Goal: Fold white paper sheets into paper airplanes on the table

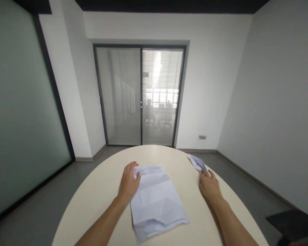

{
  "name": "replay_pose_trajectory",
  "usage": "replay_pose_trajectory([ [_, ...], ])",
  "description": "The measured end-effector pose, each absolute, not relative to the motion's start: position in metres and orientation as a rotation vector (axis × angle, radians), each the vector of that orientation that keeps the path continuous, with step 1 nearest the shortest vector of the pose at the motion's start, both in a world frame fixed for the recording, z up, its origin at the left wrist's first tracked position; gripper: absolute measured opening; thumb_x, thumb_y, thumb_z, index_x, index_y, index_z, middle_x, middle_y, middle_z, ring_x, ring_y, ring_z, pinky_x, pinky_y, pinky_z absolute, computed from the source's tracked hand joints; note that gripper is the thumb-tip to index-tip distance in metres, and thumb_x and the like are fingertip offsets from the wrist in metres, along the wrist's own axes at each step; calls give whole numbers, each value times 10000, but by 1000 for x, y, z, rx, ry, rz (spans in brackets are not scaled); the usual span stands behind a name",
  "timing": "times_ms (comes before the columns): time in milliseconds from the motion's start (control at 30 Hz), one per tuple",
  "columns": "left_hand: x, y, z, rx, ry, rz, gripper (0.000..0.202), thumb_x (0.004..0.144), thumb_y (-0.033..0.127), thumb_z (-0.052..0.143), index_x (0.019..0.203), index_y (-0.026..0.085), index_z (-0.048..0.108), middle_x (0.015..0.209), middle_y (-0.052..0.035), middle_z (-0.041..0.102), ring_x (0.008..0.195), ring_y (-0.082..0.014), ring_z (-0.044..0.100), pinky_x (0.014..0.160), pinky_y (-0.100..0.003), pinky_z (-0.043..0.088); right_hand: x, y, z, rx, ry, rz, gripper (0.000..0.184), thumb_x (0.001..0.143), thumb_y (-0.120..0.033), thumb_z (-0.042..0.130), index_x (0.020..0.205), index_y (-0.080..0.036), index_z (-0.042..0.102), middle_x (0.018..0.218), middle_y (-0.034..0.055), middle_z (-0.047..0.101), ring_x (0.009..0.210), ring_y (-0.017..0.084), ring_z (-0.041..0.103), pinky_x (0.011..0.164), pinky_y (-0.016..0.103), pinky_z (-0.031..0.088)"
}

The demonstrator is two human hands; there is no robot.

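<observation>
Creased sheets of white paper [156,198] lie in a loose stack on the round table [100,205], their near edges curling up a little. My left hand [129,181] is at the stack's upper left corner, thumb and fingers apart, nothing gripped. Over by the table's right edge, my right hand [209,184] has its fingers closed on the near end of a small folded piece of white paper [197,162]. Its far end points up and to the left. Whether the folded paper still touches the tabletop is hard to tell.
Beyond the table stand glazed doors [141,95] with blinds. A frosted glass panel [23,102] runs along the left, and a plain wall [277,102] is on the right. A black chair [295,223] is partly in view at the lower right.
</observation>
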State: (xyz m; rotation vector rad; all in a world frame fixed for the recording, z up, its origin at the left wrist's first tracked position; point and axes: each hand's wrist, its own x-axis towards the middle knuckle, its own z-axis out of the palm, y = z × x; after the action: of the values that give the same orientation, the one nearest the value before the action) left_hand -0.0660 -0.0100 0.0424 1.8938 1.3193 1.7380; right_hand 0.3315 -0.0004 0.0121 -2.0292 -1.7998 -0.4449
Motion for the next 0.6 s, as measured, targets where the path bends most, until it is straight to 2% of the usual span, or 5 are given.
replay_pose_trajectory([
  [133, -55, -19, 51, 1838, 1224, 1710, 257, 787, 165, 662, 1026, 259, 679, 1154, -75, 641, 1168, -290, 526, 1124, -430, 315, 317, 0, 28, -1738, -1810, -289, 478, 806, -84, 403, 1175, -129, 704, 1261, 176, 636, 1236, 346, 494, 1046, 487, 422],
  [267, -38, -25, 50, 1669, 1205, 1517, 169, 845, 272, 675, 1010, 238, 658, 1019, -82, 689, 958, -245, 621, 943, -364, 454, 284, -13, 53, -1357, -1796, -94, 387, 867, -197, 432, 1095, -214, 743, 1164, 125, 681, 1114, 321, 592, 1031, 512, 450],
  [467, -16, -29, 56, 1144, 1090, 1362, 776, 738, 446, 803, 1368, 217, 411, 1159, -138, 662, 787, -215, 695, 635, -285, 526, 230, -52, 83, -776, -1929, -46, 295, 943, -170, 462, 1039, -293, 712, 1013, 69, 724, 1011, 239, 644, 872, 429, 549],
  [533, -13, -32, 62, 1066, 995, 1363, 830, 733, 501, 792, 1399, 210, 391, 1140, -134, 671, 838, -240, 701, 630, -294, 549, 220, -60, 86, -675, -1956, -79, 293, 940, -118, 476, 1066, -284, 682, 1006, 62, 719, 1016, 221, 642, 868, 406, 551],
  [600, -11, -35, 68, 1034, 917, 1402, 711, 736, 536, 771, 1298, 186, 513, 1137, -131, 675, 928, -262, 687, 692, -315, 571, 214, -64, 86, -637, -1984, -106, 292, 925, -89, 495, 1083, -275, 657, 1007, 58, 714, 1038, 218, 637, 889, 403, 550],
])
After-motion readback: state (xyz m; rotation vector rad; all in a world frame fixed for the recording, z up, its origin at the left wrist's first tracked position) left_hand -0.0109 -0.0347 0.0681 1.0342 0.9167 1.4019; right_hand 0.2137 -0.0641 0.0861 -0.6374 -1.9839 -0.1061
